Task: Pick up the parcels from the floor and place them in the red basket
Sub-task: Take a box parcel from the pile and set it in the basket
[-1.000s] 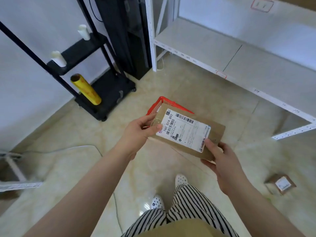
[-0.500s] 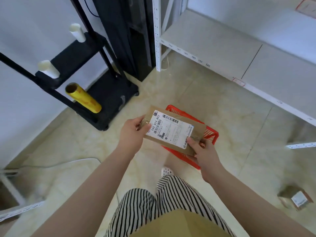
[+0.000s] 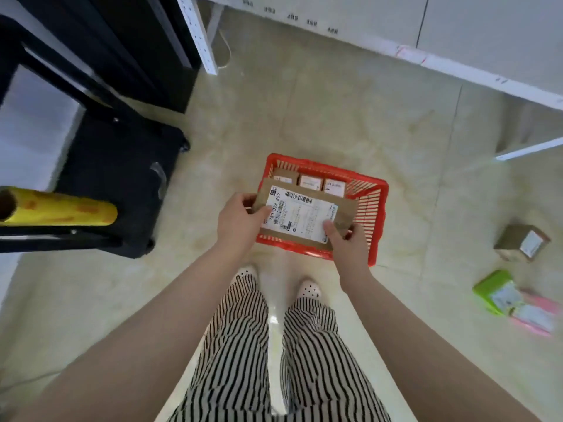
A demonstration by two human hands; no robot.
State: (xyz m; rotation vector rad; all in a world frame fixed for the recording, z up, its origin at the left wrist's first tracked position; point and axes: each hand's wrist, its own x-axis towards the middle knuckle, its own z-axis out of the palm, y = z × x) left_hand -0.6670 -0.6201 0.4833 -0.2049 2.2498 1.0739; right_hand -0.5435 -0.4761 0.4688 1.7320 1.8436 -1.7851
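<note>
Both hands pinch the flat brown cardboard parcel with its white shipping label (image 3: 301, 215), left hand (image 3: 240, 222) at one end and right hand (image 3: 347, 248) at the near corner, holding it level just above the red plastic slatted basket (image 3: 376, 208), apparently to lay it flat beside three small boxes (image 3: 309, 181) at the far side.

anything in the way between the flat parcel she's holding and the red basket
Nothing visible blocks it. The flat parcel, held by both hands, left and right, is directly over the red basket. Three small boxes fill only its far end.
</note>
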